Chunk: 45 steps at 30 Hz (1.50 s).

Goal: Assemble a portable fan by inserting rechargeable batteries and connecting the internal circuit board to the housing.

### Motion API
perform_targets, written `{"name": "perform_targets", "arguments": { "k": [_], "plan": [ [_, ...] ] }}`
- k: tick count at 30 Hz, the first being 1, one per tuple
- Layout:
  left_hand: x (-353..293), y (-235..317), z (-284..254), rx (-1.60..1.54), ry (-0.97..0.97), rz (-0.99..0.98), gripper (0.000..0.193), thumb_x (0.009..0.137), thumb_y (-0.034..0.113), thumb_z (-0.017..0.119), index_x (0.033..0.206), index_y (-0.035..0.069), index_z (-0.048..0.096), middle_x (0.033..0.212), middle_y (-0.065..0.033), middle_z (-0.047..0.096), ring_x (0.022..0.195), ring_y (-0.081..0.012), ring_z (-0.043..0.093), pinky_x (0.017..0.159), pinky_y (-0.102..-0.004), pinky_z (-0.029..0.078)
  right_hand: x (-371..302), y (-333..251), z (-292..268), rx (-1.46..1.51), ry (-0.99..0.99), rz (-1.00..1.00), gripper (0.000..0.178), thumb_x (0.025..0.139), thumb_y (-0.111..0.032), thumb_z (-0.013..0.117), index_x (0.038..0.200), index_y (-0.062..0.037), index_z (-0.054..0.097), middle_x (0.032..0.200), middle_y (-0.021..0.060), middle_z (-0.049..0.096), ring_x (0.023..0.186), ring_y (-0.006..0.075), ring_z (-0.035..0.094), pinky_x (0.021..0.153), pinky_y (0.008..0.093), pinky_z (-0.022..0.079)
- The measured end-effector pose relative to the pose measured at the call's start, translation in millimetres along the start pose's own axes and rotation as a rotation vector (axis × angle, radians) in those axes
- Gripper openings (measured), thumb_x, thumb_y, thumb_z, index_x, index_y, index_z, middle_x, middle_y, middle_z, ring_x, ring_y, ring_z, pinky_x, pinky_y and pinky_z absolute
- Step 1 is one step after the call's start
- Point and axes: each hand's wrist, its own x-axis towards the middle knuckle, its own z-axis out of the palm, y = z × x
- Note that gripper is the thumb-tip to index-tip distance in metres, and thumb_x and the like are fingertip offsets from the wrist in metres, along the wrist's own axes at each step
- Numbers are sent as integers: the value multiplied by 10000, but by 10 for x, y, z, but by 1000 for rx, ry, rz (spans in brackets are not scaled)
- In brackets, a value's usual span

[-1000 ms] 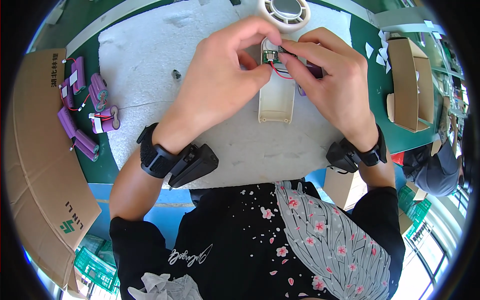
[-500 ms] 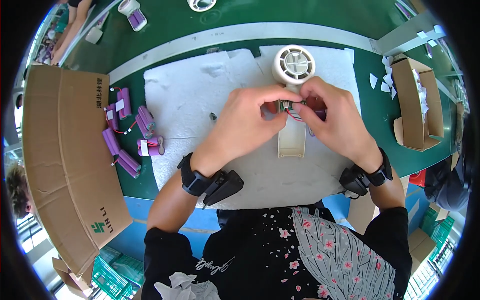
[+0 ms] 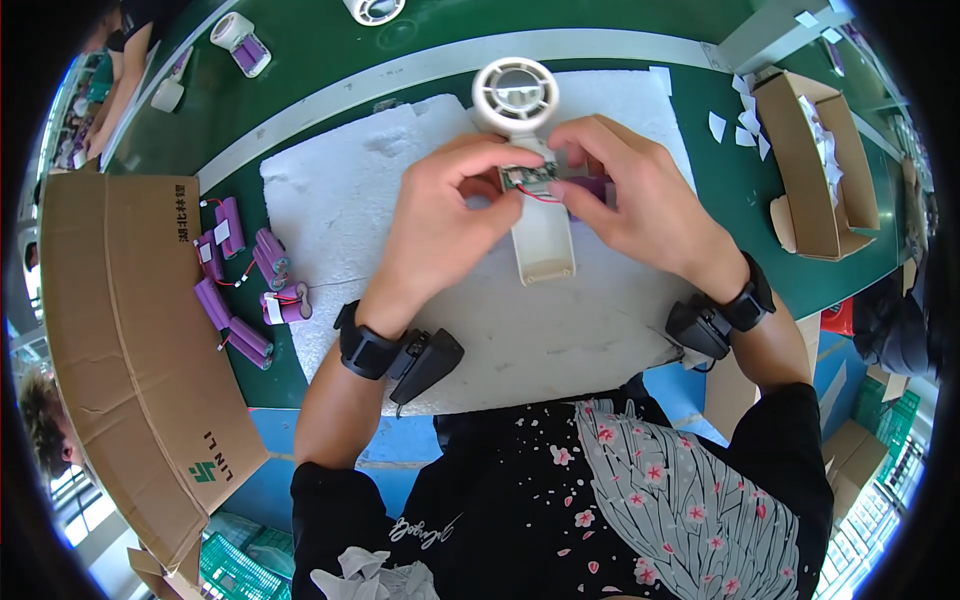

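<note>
A cream handheld fan [image 3: 540, 238] lies on a white foam sheet [image 3: 340, 220], its round head toward the far side. My left hand [image 3: 445, 220] and my right hand [image 3: 630, 195] meet over the fan's handle. Between their fingertips is a small green circuit board [image 3: 527, 178] with a red wire. My right hand also covers a purple battery cell [image 3: 590, 187], mostly hidden under the fingers. Both wrists wear black bands with small black devices.
Several purple battery cells with wires [image 3: 250, 285] lie on the green table left of the foam. A flattened cardboard box [image 3: 120, 330] sits at the far left, an open carton with white pieces [image 3: 815, 160] at the right. Another person's arm [image 3: 120, 60] shows at top left.
The view has tilted, so hands and fan sit lower in the picture. My hands stay closed on the board over the fan's handle, fingers shifting slightly.
</note>
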Motion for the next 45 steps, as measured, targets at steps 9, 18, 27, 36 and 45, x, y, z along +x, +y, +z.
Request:
{"name": "perform_targets", "arguments": {
  "k": [9,18,27,36,45],
  "plan": [
    [-25,-10,12,33,44,-65,340,754,-67,601,1057,49,703,997,-56,665,802,-122,621,721,-243,514,-42,51,-385,-152,-198,-74,126,753,-37,740,815,26,650,890,111,647,723,291,618,659,339,518],
    [-24,8,6,63,24,-36,341,749,-59,604,1055,56,700,978,-55,657,772,-119,603,702,-240,502,-122,-86,-393,-269,-177,-137,101,737,-17,727,803,33,668,989,138,689,768,292,645,697,348,543],
    [-19,3,23,59,32,-37,336,750,-47,600,1050,63,705,978,-52,657,764,-117,602,701,-240,499,-128,-148,-381,-429,-223,-144,70,722,0,710,761,38,665,975,157,704,781,295,661,697,351,552],
    [-35,-5,13,52,36,-45,336,751,-45,600,1048,66,710,974,-50,663,763,-113,606,700,-236,499,-90,-101,-463,-330,-263,-119,101,733,-20,733,814,32,702,1005,147,711,805,290,682,712,342,559],
    [-16,44,31,42,34,-61,324,751,-45,604,1043,51,708,982,-52,673,765,-113,608,694,-239,501,-167,-147,-419,-374,-194,-158,79,741,2,691,797,36,646,1005,149,690,797,315,658,707,348,547]
  ]
}}
